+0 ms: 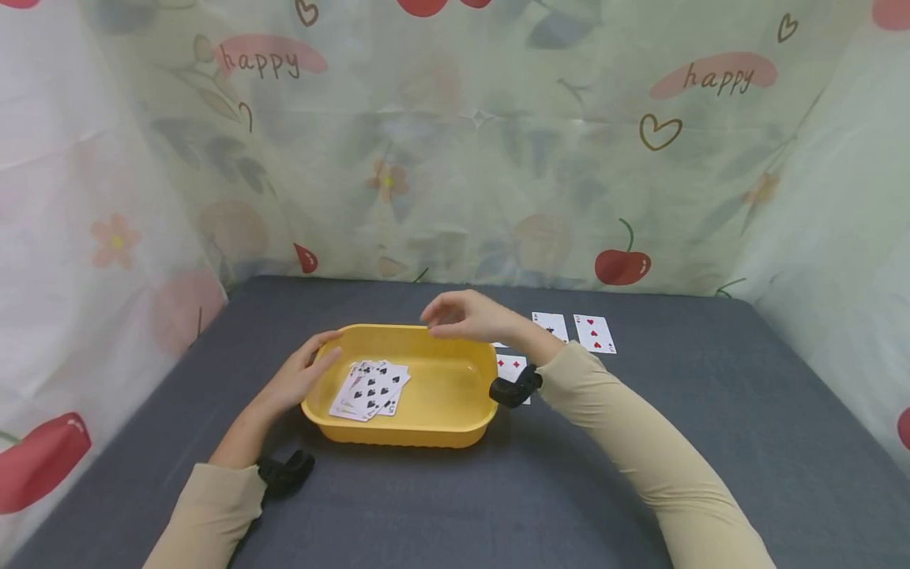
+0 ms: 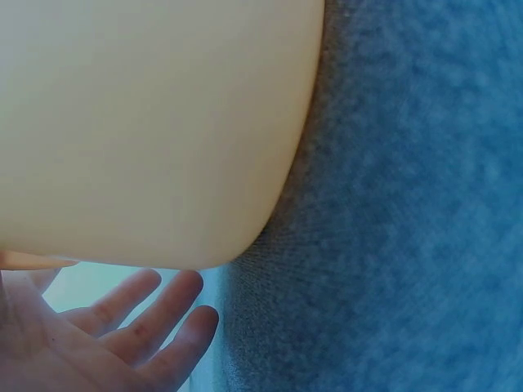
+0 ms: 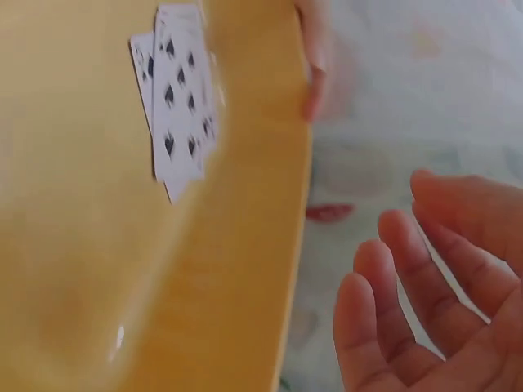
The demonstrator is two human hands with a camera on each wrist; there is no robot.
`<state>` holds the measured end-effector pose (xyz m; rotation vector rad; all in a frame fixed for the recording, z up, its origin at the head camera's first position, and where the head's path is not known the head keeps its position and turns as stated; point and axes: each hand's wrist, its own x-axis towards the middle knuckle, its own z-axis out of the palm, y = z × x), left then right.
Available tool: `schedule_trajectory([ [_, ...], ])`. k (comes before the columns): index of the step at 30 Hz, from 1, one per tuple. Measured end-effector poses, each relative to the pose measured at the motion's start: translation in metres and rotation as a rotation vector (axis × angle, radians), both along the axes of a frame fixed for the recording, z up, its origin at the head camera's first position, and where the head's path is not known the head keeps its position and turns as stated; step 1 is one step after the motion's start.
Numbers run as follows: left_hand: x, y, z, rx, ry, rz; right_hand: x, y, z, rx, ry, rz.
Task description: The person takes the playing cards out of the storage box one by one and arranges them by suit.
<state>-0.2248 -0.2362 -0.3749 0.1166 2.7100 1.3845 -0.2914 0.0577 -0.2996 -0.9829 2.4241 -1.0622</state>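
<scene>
A yellow plastic basin [image 1: 398, 436] stands on the dark table. Inside it, toward the left, lies a loose pile of playing cards [image 1: 370, 389], a spade card [image 3: 178, 98] on top. At the basin's left end is my left hand [image 1: 302, 375], thumb over the rim and the other fingers outside the wall. These fingers [image 2: 176, 314] are spread and fairly straight in the left wrist view. Above the far right part of the basin hovers my right hand [image 1: 472, 314]. Its fingers [image 3: 392, 298] are loosely bent with nothing between them.
Face-up cards lie right of the basin: a heart card [image 1: 594, 334], a black-suited card [image 1: 550, 325] and a diamond card [image 1: 512, 366] partly covered by the right wrist. A patterned cloth [image 1: 469, 182] hangs behind the table. Each wrist wears a black band [image 1: 515, 387].
</scene>
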Motion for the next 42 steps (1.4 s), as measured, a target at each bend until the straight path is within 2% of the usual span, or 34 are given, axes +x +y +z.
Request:
schedule_trajectory([
  [6, -0.001, -0.001, -0.001, -0.001, -0.007, 0.002, 0.000, -0.035, -0.011, 0.064, 0.006, 0.188],
  [13, -0.001, -0.001, -0.001, -0.012, -0.014, 0.000, -0.001, -0.063, -0.021, 0.137, -0.050, 0.277],
  [25, -0.001, -0.001, -0.001, -0.017, 0.008, -0.004, -0.008, -0.087, -0.044, 0.201, -0.114, 0.301],
  [32, -0.002, -0.002, -0.002, -0.010, 0.008, -0.004, -0.009, -0.094, -0.055, 0.290, -0.050, 0.328],
  [42, -0.001, -0.001, 0.000, 0.004, -0.002, -0.003, -0.004, -0.095, -0.057, 0.404, 0.053, 0.253],
])
